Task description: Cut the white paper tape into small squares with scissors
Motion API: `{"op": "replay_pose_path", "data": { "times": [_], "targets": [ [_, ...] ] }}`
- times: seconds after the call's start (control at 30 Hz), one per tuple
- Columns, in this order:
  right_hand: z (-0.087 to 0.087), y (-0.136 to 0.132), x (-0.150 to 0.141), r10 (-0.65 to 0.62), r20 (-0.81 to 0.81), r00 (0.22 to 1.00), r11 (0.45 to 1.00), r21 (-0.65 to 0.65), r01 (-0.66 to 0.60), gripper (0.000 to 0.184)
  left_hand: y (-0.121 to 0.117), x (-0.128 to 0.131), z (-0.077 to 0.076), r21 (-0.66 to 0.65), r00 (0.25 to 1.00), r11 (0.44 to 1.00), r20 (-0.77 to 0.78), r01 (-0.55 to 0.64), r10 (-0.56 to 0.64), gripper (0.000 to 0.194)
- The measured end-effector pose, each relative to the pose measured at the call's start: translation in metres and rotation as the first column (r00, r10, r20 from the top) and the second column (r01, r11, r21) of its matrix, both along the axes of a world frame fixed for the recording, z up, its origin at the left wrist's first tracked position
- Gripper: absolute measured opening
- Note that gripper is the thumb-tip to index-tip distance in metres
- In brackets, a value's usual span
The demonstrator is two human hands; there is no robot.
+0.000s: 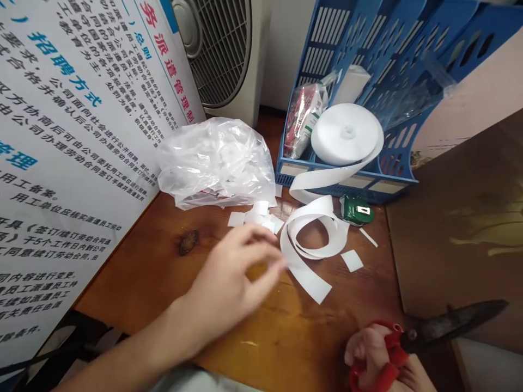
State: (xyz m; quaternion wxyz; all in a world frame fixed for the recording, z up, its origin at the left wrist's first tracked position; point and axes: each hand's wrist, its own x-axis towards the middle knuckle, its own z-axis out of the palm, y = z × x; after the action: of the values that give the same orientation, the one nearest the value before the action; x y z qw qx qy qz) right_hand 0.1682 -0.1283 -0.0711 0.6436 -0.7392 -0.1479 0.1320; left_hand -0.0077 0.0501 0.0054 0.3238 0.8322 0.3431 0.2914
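Observation:
My left hand hovers over the table with its fingers loosely curved and no object visible in it. Its thumb and index tips come close together at the left edge of a white tape strip; whether they touch it I cannot tell. The strip lies in loose loops and runs back to a white roll. Just beyond my left fingers is a small pile of cut white squares. At the lower right, my right hand is wrapped round red-handled scissors, their dark blades pointing right.
A clear plastic bag sits behind the squares. The roll rests in a blue file rack. A green tape measure, one loose square and a thin sliver lie right of the loops. A printed board and a fan stand left.

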Motion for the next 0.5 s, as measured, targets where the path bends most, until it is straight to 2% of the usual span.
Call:
{"op": "replay_pose_path", "data": {
  "times": [0.1,0.17,0.23,0.33,0.4,0.47,0.5],
  "targets": [
    [-0.004,0.002,-0.005,0.026,-0.018,1.000,0.997,0.074,-0.024,0.035,-0.041,0.019,0.002,-0.082,0.981,0.983,-0.086,0.165,-0.172,0.014],
    [-0.005,0.000,-0.004,0.045,-0.055,0.997,0.995,0.089,-0.040,0.036,-0.060,0.040,-0.007,-0.023,0.956,0.969,-0.160,0.246,-0.246,0.015],
    [-0.005,-0.002,-0.001,0.059,-0.094,0.994,0.994,0.099,-0.049,0.036,-0.068,0.061,-0.017,0.063,0.931,0.962,-0.276,0.265,-0.238,0.018],
    [-0.006,-0.004,0.005,0.082,-0.104,0.991,0.987,0.147,-0.066,0.038,-0.060,0.074,-0.021,0.008,0.892,0.965,-0.384,0.262,-0.239,0.020],
    [-0.007,-0.004,0.008,0.087,-0.115,0.989,0.982,0.176,-0.066,0.039,-0.047,0.068,-0.014,-0.075,0.931,0.975,-0.289,0.211,-0.223,0.024],
    [-0.006,-0.003,0.008,0.093,-0.127,0.988,0.981,0.180,-0.069,0.038,-0.033,0.053,-0.003,-0.185,0.991,0.975,-0.011,0.126,-0.130,0.021],
    [-0.003,-0.002,0.005,0.114,-0.140,0.984,0.981,0.173,-0.089,0.039,-0.028,0.046,0.001,-0.298,0.990,0.949,0.127,0.099,-0.064,0.018]
  ]
}}
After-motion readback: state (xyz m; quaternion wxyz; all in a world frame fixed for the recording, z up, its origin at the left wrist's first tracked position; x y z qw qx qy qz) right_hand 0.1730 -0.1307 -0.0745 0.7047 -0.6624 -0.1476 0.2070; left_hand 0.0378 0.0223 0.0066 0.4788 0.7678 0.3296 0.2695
